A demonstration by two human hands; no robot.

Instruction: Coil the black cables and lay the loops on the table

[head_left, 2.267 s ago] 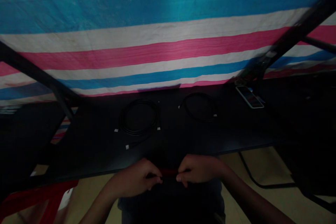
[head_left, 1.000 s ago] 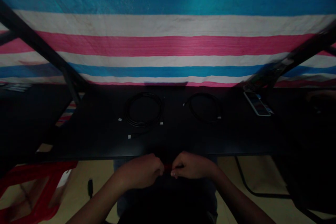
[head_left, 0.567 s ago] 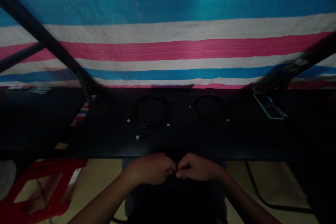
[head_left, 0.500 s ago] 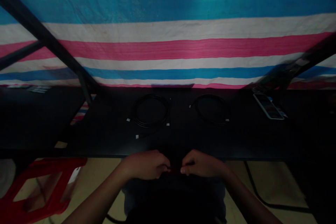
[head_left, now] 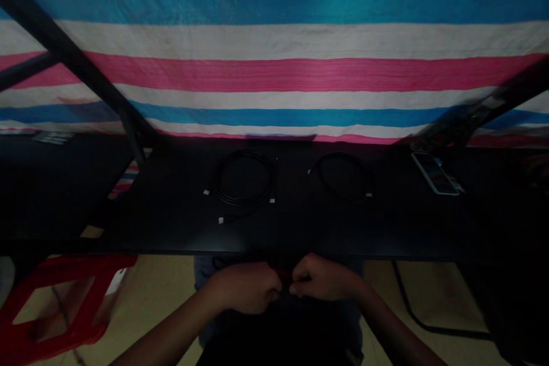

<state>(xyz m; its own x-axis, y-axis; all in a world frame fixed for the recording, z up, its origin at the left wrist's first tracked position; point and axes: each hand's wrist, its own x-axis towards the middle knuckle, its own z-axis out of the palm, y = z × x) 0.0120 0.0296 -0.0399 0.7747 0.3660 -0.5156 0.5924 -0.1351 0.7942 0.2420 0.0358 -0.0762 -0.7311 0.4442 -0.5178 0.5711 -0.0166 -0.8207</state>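
Observation:
Both hands are close together in front of the table's near edge, above my lap. My left hand (head_left: 253, 287) is closed with the fingers curled in. A thin dark loop (head_left: 218, 263) shows just behind its wrist, perhaps part of a cable. My right hand (head_left: 319, 278) is also closed, thumb against the bent fingers, a small gap from the left. Something dark red (head_left: 283, 272) shows faintly between them; what either hand holds is too dark to name. On the table lie a coiled black cable (head_left: 215, 180) with pale connector ends and a smaller coiled black cable (head_left: 325, 185).
A phone (head_left: 435, 173) lies at the table's right, near a dark slanted post (head_left: 506, 91). Another dark frame post (head_left: 77, 63) stands left. A striped sheet (head_left: 274, 74) hangs behind the black table (head_left: 171, 229). A red stool (head_left: 86, 320) is at lower left.
My hands sit a little lower, the left one more so, and its fingers are curled further in. A dark loop now shows behind the left wrist. The view has shifted slightly.

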